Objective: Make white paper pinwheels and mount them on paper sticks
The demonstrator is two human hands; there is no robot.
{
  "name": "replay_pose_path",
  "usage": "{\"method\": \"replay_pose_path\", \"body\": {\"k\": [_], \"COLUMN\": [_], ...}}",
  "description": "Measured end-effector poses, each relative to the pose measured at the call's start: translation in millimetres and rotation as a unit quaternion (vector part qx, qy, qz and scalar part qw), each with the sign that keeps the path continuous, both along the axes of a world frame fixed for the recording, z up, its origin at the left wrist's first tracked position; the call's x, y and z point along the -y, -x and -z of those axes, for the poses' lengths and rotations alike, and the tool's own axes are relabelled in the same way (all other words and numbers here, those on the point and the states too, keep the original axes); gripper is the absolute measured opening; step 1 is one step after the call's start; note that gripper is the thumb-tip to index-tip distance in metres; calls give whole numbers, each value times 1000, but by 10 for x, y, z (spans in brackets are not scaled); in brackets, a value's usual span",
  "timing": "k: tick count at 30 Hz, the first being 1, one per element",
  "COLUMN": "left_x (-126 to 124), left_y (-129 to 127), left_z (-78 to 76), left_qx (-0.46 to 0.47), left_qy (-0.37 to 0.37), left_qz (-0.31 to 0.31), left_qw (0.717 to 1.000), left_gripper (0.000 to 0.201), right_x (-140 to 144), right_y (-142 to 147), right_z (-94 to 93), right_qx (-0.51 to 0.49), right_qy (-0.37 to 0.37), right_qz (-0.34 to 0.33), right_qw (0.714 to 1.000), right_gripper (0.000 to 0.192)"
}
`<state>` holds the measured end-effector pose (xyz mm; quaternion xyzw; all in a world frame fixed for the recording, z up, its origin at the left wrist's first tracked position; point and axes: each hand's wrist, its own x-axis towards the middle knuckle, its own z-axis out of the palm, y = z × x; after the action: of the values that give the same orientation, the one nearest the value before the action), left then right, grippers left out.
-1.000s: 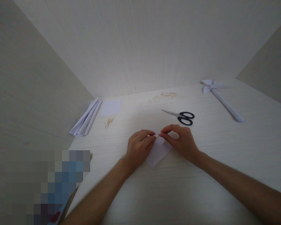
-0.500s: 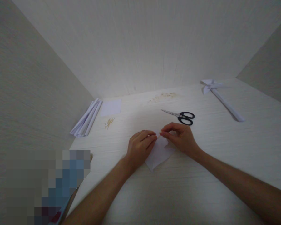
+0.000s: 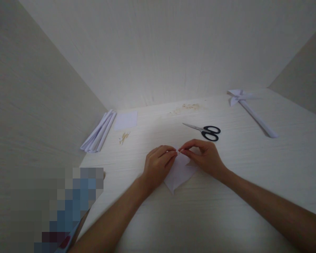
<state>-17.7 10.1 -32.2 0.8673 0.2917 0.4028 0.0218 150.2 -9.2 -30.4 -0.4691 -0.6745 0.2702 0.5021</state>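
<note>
A white sheet of paper (image 3: 177,175) with cut, loose corners lies on the table under both my hands. My left hand (image 3: 159,165) is closed on its upper edge, thumb and fingertips pinched together. Right beside those fingertips, my right hand (image 3: 202,156) pinches a tiny pale stick, mostly hidden between thumb and forefinger. The fingertips of both hands nearly touch. Just beyond my right hand lies a pair of scissors (image 3: 210,136) with black handles, its blades toward the left.
At the back right lies a paper pinwheel (image 3: 258,117) on a rolled paper handle. Several paper rolls (image 3: 97,135) lean by the left wall, near a square paper sheet (image 3: 126,120) and small sticks (image 3: 124,137). Brown crumbs (image 3: 191,106) lie at the back. A blurred patch covers the lower left.
My right fingertips have moved slightly left and down, closer to the left fingertips, and less of the little stick shows. The whole view has shifted a little.
</note>
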Motion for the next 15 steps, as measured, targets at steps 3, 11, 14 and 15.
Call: {"method": "replay_pose_path", "body": {"k": [3, 11, 14, 15], "left_x": [-2, 6, 21, 26], "left_y": [4, 8, 7, 8], "left_z": [13, 18, 0, -6], "left_qx": [-2, 1, 17, 24], "left_qy": [0, 12, 34, 43], "left_qz": [2, 10, 11, 13], "left_qw": [1000, 1000, 999, 999], "left_gripper": [11, 11, 10, 11], "right_x": [-1, 13, 22, 24], "right_y": [0, 8, 7, 7], "right_z": [-1, -23, -23, -22], "right_qx": [6, 36, 73, 76], "right_qy": [5, -29, -47, -53], "right_qz": [-3, -9, 7, 5], "right_qw": [1000, 999, 996, 996], "right_gripper": [4, 5, 5, 5]}}
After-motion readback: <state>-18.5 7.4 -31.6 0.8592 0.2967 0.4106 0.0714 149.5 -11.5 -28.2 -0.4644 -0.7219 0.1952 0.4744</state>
